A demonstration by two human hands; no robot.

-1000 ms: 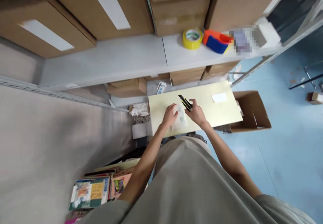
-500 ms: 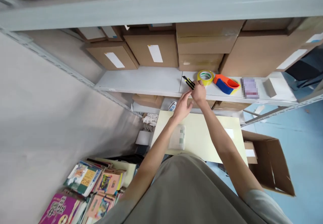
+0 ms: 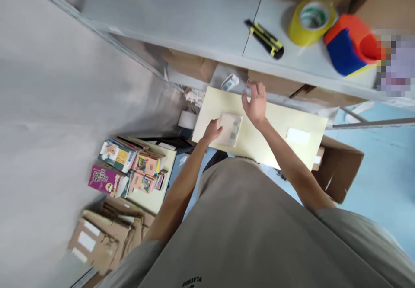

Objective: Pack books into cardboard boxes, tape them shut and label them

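My left hand (image 3: 212, 131) is low over the pale yellow table, at the left edge of a flat, pale book-like package (image 3: 231, 129). Its thumb points toward the package, apart from the partly curled fingers, and no grip on it shows. My right hand (image 3: 256, 103) hovers above the table's far part, fingers spread and bent, with nothing in them. A black and yellow utility knife (image 3: 265, 39) lies on the grey shelf beyond, out of both hands. To its right sit a roll of clear yellow tape (image 3: 301, 28) and an orange and blue tape dispenser (image 3: 348, 48).
The table (image 3: 259, 145) carries a white label (image 3: 297, 135) at its right. The shelf (image 3: 181, 15) overhangs its far side. An open carton (image 3: 343, 167) stands right, stacked books (image 3: 116, 154) and flattened cardboard (image 3: 100, 236) at left. A white and blue packet (image 3: 230, 82) lies beyond the table.
The utility knife has left my right hand and now lies on the shelf. Both hands have drawn back toward the table and moved apart, the left one down to the package. The view has tilted down.
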